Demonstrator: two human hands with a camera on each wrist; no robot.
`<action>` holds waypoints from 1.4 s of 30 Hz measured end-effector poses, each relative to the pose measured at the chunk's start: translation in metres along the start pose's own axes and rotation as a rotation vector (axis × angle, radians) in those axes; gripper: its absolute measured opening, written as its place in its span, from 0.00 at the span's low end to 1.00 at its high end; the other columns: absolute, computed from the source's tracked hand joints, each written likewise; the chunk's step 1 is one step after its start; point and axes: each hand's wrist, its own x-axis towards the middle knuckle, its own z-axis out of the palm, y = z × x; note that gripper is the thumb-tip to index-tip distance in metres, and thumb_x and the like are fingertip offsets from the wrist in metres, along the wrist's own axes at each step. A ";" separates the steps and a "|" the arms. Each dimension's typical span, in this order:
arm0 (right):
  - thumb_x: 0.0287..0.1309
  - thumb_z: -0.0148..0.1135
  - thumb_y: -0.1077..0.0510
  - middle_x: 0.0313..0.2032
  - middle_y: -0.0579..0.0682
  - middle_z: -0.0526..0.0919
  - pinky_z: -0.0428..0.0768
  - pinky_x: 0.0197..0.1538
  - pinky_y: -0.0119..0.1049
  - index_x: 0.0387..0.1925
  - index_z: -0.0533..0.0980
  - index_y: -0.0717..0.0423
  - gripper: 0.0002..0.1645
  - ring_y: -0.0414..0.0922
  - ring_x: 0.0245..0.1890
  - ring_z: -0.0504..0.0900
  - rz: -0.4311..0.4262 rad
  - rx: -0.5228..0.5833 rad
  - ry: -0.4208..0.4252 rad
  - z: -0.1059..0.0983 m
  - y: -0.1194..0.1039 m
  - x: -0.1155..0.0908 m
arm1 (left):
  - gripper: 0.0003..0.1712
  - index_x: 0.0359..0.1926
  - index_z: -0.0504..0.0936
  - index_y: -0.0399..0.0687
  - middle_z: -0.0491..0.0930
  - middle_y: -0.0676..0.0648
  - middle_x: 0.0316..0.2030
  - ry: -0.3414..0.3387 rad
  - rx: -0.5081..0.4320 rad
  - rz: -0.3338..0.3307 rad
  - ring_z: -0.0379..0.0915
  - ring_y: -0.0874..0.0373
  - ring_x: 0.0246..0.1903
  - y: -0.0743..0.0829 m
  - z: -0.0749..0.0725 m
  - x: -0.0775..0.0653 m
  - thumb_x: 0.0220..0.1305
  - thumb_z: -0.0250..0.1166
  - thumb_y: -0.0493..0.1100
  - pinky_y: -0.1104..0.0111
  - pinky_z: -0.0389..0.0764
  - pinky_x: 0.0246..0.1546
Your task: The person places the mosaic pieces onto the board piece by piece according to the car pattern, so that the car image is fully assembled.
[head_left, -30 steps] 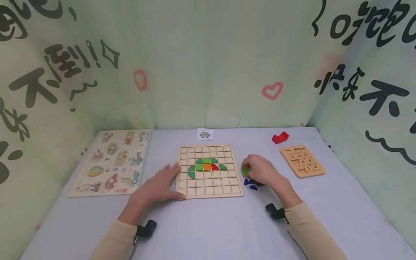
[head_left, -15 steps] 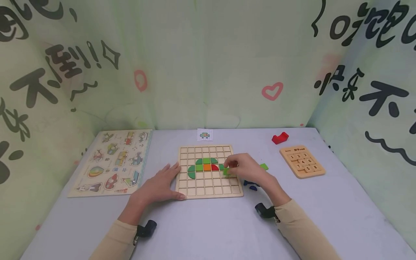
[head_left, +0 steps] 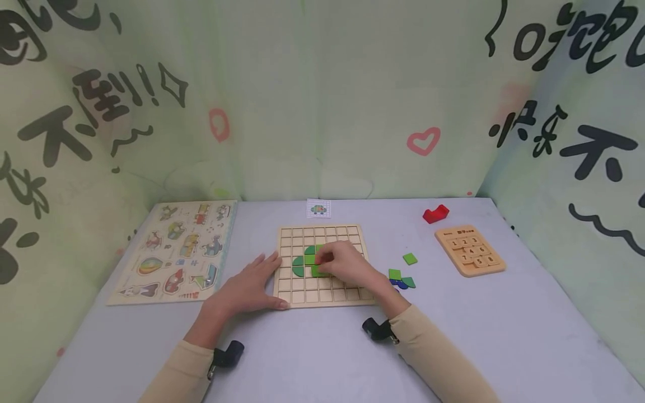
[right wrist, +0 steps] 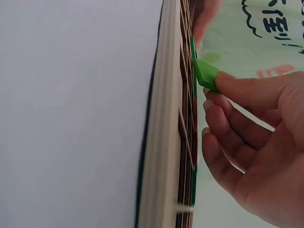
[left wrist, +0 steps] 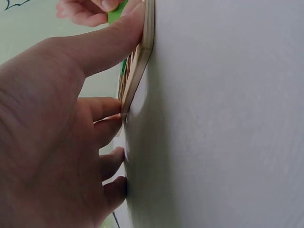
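Green tile [right wrist: 206, 77], pinched tilted between thumb and fingers of the right hand [head_left: 347, 263], over the wooden grid board [head_left: 322, 298]; left hand [head_left: 248, 286], fingers outstretched, touches its edge. Pattern looks part-built: set pieces [head_left: 298, 271] inside, loose pieces [head_left: 395, 274] alongside.

The left hand [left wrist: 52, 109] is touching the wooden board [left wrist: 138, 71], its thumb lying near a corner and two fingertips meeting the side edge; the other two fingers are resting at the white counter [left wrist: 228, 114]. Beyond the thumb, the right hand [left wrist: 85, 13] is holding a green piece [left wrist: 115, 15] (partly hidden by that thumb).
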 end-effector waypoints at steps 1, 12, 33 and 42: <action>0.55 0.68 0.65 0.30 0.45 0.85 0.79 0.39 0.34 0.32 0.84 0.54 0.03 0.40 0.32 0.79 -0.006 -0.005 0.009 0.002 -0.002 0.001 | 0.66 0.78 0.54 0.52 0.48 0.52 0.79 -0.002 0.000 -0.001 0.40 0.44 0.79 0.000 0.000 0.000 0.44 0.71 0.74 0.39 0.59 0.71; 0.55 0.68 0.64 0.32 0.44 0.83 0.78 0.36 0.33 0.33 0.88 0.53 0.05 0.39 0.32 0.77 -0.016 -0.265 0.059 0.014 -0.014 0.005 | 0.66 0.78 0.55 0.52 0.48 0.53 0.79 -0.004 0.000 0.002 0.39 0.45 0.79 0.003 0.000 0.002 0.44 0.71 0.74 0.39 0.59 0.71; 0.56 0.66 0.63 0.39 0.47 0.86 0.78 0.39 0.35 0.48 0.85 0.53 0.17 0.45 0.39 0.77 0.108 -0.069 -0.034 -0.054 0.036 -0.038 | 0.64 0.78 0.55 0.50 0.49 0.51 0.79 0.006 0.015 -0.015 0.40 0.42 0.79 0.003 -0.001 -0.003 0.46 0.73 0.71 0.34 0.58 0.69; 0.59 0.65 0.62 0.47 0.52 0.86 0.80 0.50 0.41 0.53 0.82 0.54 0.19 0.49 0.47 0.78 0.180 -0.135 0.060 -0.097 0.080 -0.065 | 0.65 0.78 0.55 0.51 0.48 0.51 0.79 -0.001 0.007 -0.012 0.39 0.43 0.79 0.002 -0.001 -0.001 0.46 0.73 0.71 0.39 0.56 0.73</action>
